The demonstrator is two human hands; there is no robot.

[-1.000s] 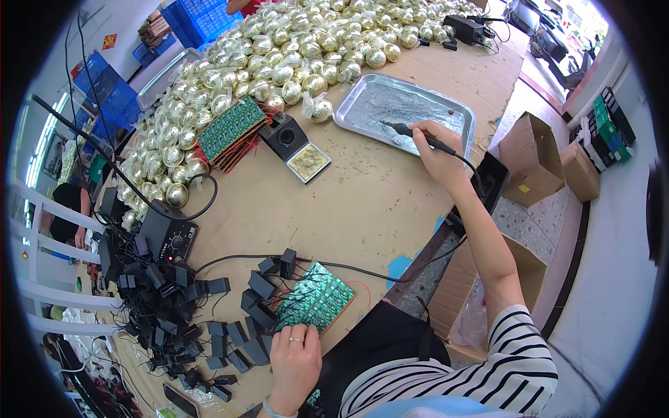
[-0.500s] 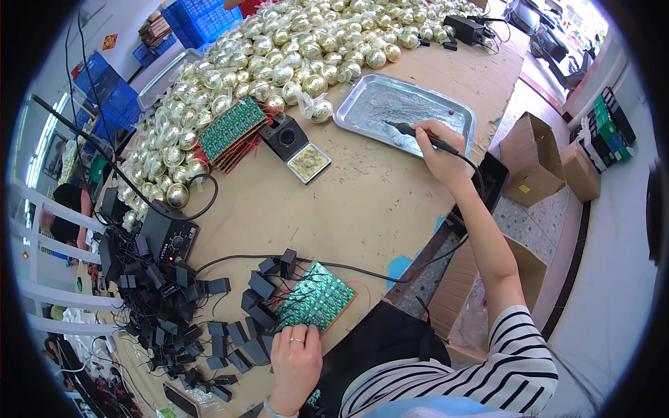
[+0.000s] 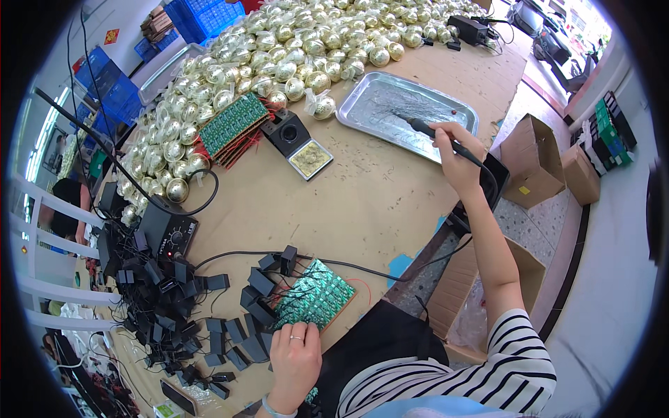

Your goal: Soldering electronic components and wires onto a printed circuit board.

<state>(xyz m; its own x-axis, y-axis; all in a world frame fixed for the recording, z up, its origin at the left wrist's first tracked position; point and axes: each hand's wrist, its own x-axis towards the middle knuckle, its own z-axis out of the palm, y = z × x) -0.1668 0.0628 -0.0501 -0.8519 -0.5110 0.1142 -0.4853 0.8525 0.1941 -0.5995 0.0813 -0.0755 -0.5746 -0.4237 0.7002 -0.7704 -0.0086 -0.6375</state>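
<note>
My right hand grips a soldering iron with a dark handle, its tip pointing left over a shallow metal tray. Fine dark wire-like bits lie in that tray. Close to my body, my left hand has its fingers curled together at the near edge of a green circuit board panel; anything pinched in them is hidden. Thin black wires run across the panel to small black box-shaped parts beside it. A soldering iron stand with a yellowish cleaning pad sits mid-table.
Many gold perforated balls cover the far table. Stacked green boards lie beside the iron stand. A black soldering station and a heap of black boxes occupy the left. The iron's cable crosses the table. Cardboard boxes stand at right.
My right hand has moved a little to the right, carrying the soldering iron's tip rightward over the tray. The left hand stays at the circuit board panel's edge.
</note>
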